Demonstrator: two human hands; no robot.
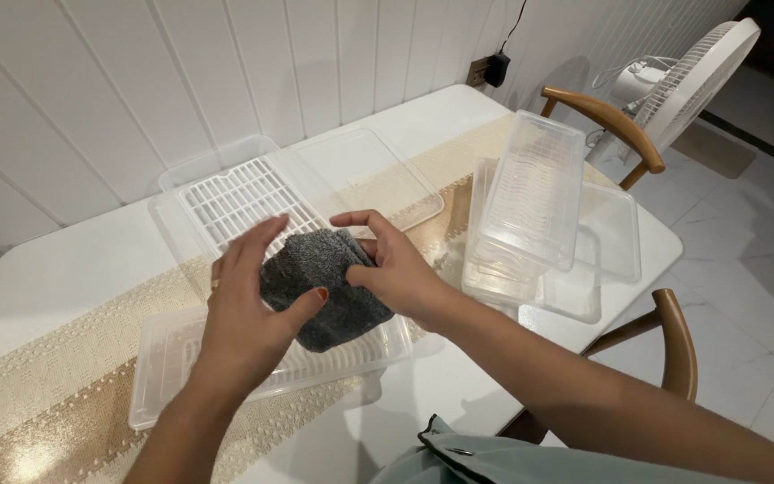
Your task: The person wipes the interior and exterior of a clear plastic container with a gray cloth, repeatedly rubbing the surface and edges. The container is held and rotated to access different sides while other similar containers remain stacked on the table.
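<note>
A folded dark grey cloth [324,287] sits at the centre of the frame, held between both hands just above a shallow clear plastic tray [167,363] that lies on the table's lace runner [55,376]. The left hand [244,309] comes in from the lower left with its fingers spread and arched over the cloth's left edge, the thumb pressing against the cloth's lower side. The right hand [396,269] reaches in from the lower right and pinches the cloth's upper right corner between thumb and curled fingers. Behind the hands, toward the upper left of the frame, a white slatted drain rack [235,202] rests in another clear tray, with a flat clear lid [360,170] just beside it. To the right of centre stands a stack of clear plastic containers [535,206]. Two wooden chair backs [611,121] show at the right edge of the white table [73,260], and a white fan [700,72] stands in the upper right corner.
</note>
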